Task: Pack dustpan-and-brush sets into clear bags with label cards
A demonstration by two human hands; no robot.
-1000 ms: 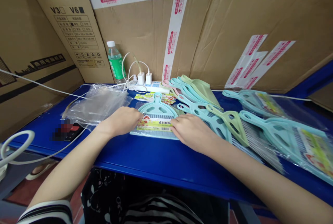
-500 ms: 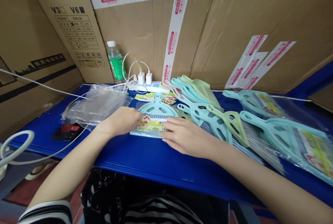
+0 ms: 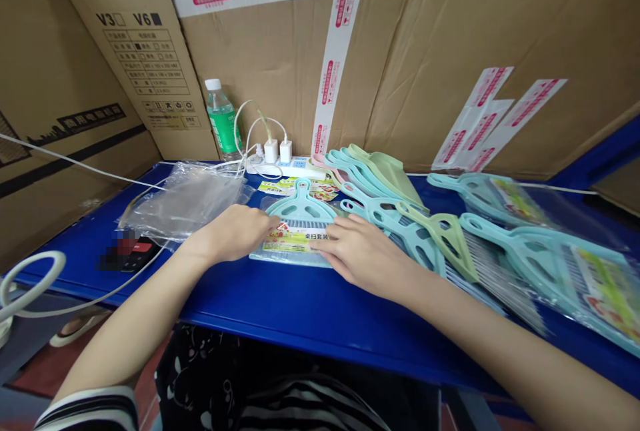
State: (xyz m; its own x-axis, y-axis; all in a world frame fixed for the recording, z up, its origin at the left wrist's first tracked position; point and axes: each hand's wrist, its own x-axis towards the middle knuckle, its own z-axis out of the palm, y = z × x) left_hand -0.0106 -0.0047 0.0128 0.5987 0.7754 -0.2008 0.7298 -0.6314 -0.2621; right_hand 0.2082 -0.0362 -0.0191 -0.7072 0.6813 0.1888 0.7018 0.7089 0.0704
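The brush set, a pale blue brush and dustpan in a clear bag, lies flat on the blue desk, its handle pointing away from the person and a printed label across the bristles.

The left hand is at the left edge of the brush set, its fingers pinching the plastic there. The right hand is at the right side of the brush set, its bent fingers touching the label and the bag; whether they grip or only press cannot be told.

Left of the brush set lies a pile of clear bags, with a black device, partly blurred, nearer the person. Just behind the brush set are loose labels, then a white power strip with two chargers plugged in. A green-labelled bottle stands behind it to the left.

Right of the brush set are loose brushes in blue and green, with overlapping dustpans behind them. Farther right lie two more bagged sets. Taped cardboard rises behind everything.
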